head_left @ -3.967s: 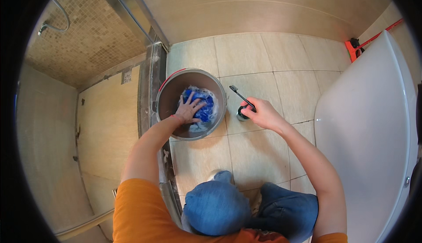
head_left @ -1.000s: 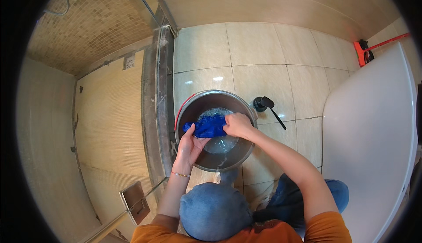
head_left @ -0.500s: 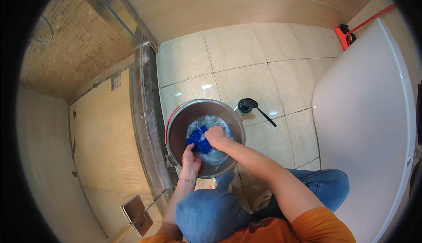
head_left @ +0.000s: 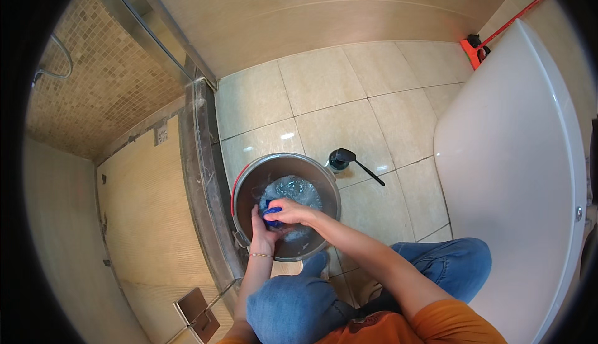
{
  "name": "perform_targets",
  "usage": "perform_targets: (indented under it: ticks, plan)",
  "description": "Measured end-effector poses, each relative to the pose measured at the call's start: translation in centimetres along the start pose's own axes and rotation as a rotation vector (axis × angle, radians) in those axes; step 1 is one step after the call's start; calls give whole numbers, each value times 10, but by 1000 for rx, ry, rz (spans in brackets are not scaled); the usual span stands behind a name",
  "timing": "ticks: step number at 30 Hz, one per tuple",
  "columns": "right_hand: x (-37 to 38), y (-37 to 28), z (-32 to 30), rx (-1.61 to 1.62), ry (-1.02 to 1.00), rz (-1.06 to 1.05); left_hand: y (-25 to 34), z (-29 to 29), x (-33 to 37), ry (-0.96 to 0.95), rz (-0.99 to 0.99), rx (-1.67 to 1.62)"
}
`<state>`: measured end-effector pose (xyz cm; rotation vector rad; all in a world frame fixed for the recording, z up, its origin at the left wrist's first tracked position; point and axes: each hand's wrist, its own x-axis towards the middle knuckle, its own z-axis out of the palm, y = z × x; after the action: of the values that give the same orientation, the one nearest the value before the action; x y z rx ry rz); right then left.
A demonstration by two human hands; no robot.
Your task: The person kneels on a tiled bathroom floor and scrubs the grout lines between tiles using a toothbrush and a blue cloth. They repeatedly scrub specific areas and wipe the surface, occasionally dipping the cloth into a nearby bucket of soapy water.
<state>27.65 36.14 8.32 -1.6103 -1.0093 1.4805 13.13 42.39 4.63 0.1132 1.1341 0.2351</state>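
A wide bucket (head_left: 250, 185) stands on the tiled floor between my knees and holds foamy, bubbly water (head_left: 294, 187). Over the water, inside the rim, is a blue cloth (head_left: 272, 216), bunched into a small wad. My right hand (head_left: 289, 211) grips it from above with curled fingers. Cupped against its left and lower side is my left hand (head_left: 264, 234), thumb up along the wad; its fingertips are partly hidden behind the cloth and my right hand.
Beside the bucket's right rim stands a dark bottle (head_left: 337, 163), with a black long-handled tool (head_left: 369, 172) at its top. A white bathtub (head_left: 504, 157) fills the right side. Left lies a shower floor (head_left: 149, 207) behind a raised sill. An orange-red broom (head_left: 471, 52) leans in the far corner.
The blue cloth, spread loosely over the water before, is now squeezed into a wad. My right hand has moved left and nearer, meeting my left hand. The view has shifted slightly.
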Motion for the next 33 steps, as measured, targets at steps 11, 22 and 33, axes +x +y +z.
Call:
perform_targets:
  ticks: [11, 22, 33]
  plan:
    - [2, -65, 27, -410, 514, -125, -13, -9, 20, -201, 183, -119]
    - [43, -2, -19, -1150, 474, -90, -17, 1, -22, 44, 354, -34]
    - [21, 84, -12, -1018, -318, 333, -35, 25, 0, 151, -57, -17]
